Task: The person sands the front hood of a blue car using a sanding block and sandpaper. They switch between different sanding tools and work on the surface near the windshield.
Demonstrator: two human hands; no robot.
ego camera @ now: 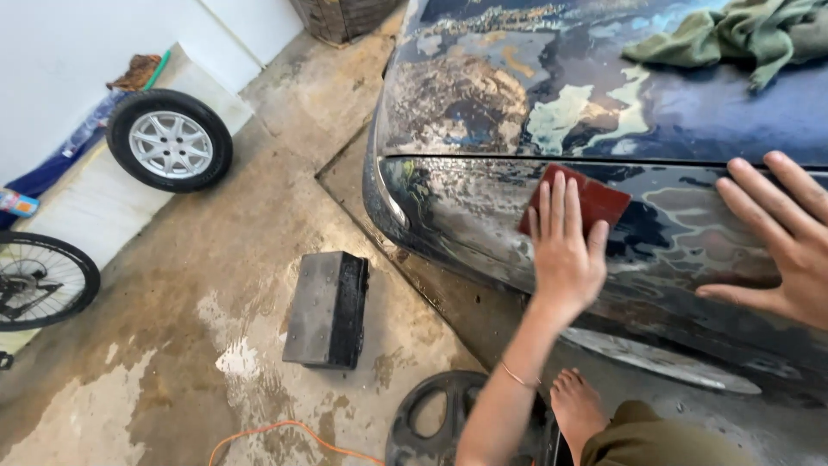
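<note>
My left hand [565, 255] lies flat on a red sheet of sandpaper [595, 200] and presses it against the wet, sanded dark blue car panel [466, 207]. The sheet sits just below the panel seam, and my fingers cover its left half. Further right on the same panel, my right hand [780, 237] rests flat with its fingers spread and nothing in it. The paint around both hands is patchy, with worn pale and brown areas.
A green rag [742, 30] lies on top of the car. On the wet concrete floor are a black box [328, 309], a black wheel cover [431, 423] and an orange cable [285, 430]. A tyre on a silver rim [170, 141] leans on the white wall beside a bicycle wheel [39, 280]. My bare foot [576, 406] is below.
</note>
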